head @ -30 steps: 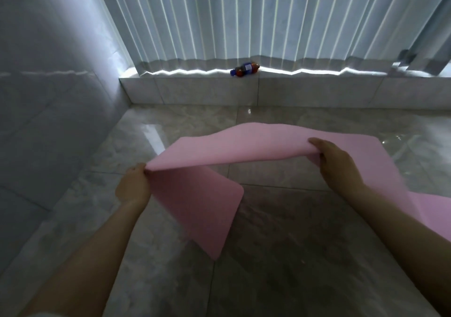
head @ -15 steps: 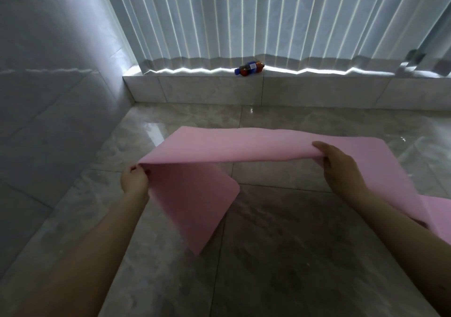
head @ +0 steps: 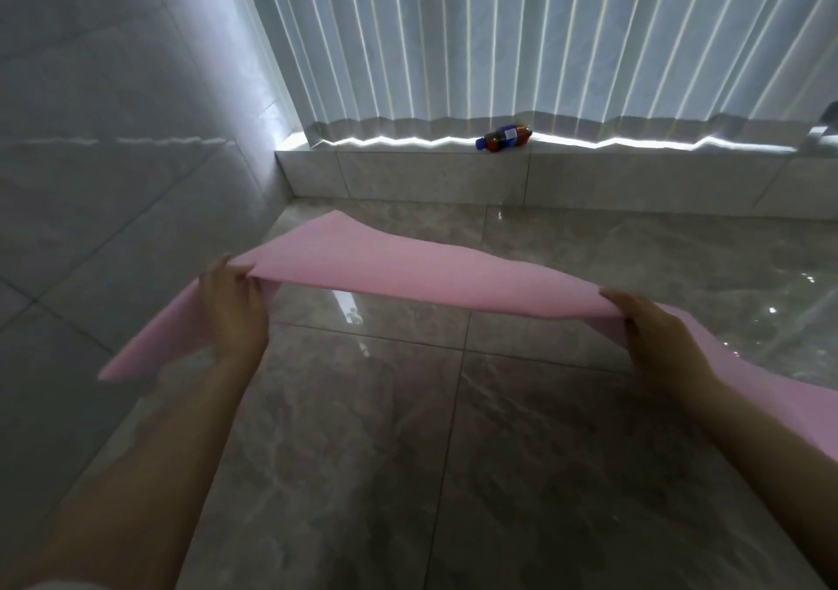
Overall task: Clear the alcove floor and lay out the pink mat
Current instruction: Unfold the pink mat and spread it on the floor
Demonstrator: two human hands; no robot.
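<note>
1. One pink mat, two hands, one bottle.
2. The left hand grasps the mat's near edge, fingers curled over the top; an end of the mat droops down to the left of that hand, in front of the tiled wall.
3. The right hand clutches the same edge, and more mat trails off past it to the right, low over the floor.
4. Beyond both hands, the bottle lies on its side on the ledge, under the vertical blinds.
5. Between the hands the mat hangs stretched above the glossy floor, thin, plain pink, slightly sagging, its far corner peaked upward.
</note>
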